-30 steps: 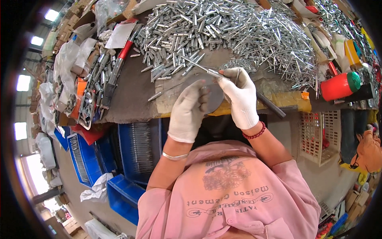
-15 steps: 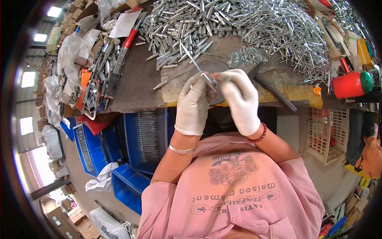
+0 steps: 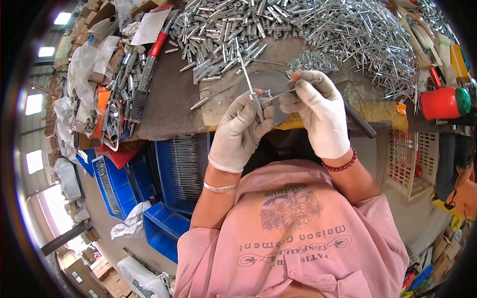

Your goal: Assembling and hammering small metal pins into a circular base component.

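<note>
My left hand (image 3: 234, 133), in a white glove with bare fingertips, is closed round a short metal sleeve (image 3: 257, 106). From the sleeve's top a long thin steel rod (image 3: 244, 68) sticks up and away, tilted left. My right hand (image 3: 323, 114), gloved the same way, pinches a thin metal pin (image 3: 284, 94) between thumb and forefinger. The pin slants down toward the sleeve; whether its tip touches cannot be made out. Beneath the hands, on the bench, lies a round grey disc (image 3: 275, 78).
Metal sleeves (image 3: 233, 30) and thin rods (image 3: 362, 42) are heaped at the back, with small metal pieces (image 3: 314, 61) before them. A dark-handled hammer (image 3: 359, 119) and red-green container (image 3: 443, 103) are at right. Tools (image 3: 141, 94) lie left; blue bins (image 3: 166, 223) stand below.
My right hand has moved right and opened a gap from my left hand, and the pin between them now shows. The left hand has shifted slightly; the long rod stands steeper.
</note>
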